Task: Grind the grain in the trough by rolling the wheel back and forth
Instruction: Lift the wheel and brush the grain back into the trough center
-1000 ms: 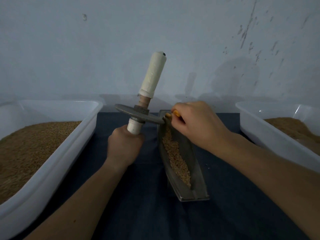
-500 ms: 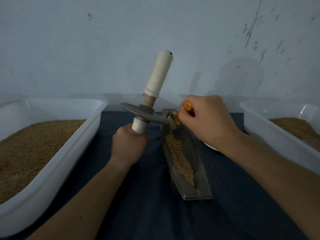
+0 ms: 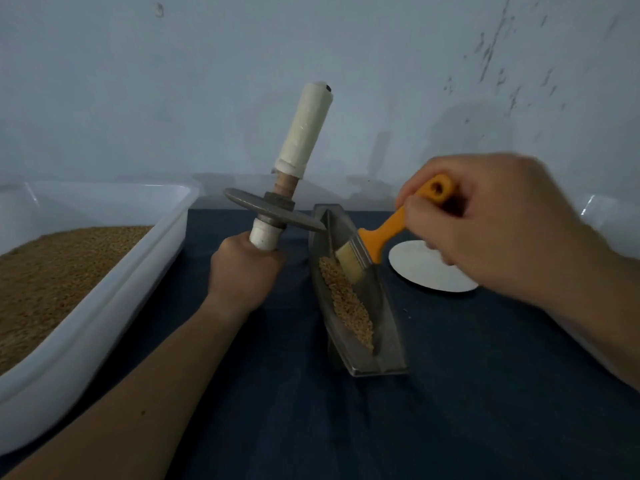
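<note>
A narrow metal trough lies on the dark cloth with a strip of grain along its groove. My left hand grips the lower white handle of the grinding wheel, held tilted upright left of the trough; the disc's edge hangs over the trough's far end. My right hand holds an orange-handled brush. Its pale bristles touch the far end of the grain inside the trough.
A big white tub of grain stands at the left. A white round disc lies on the cloth right of the trough, partly behind my right hand. Behind my right arm shows the rim of another white tub. A grey wall is close behind.
My right hand has drawn back up and to the right, bringing the orange brush into full view, and the bristles now sweep at the far end of the grain. The wheel stays held up.
</note>
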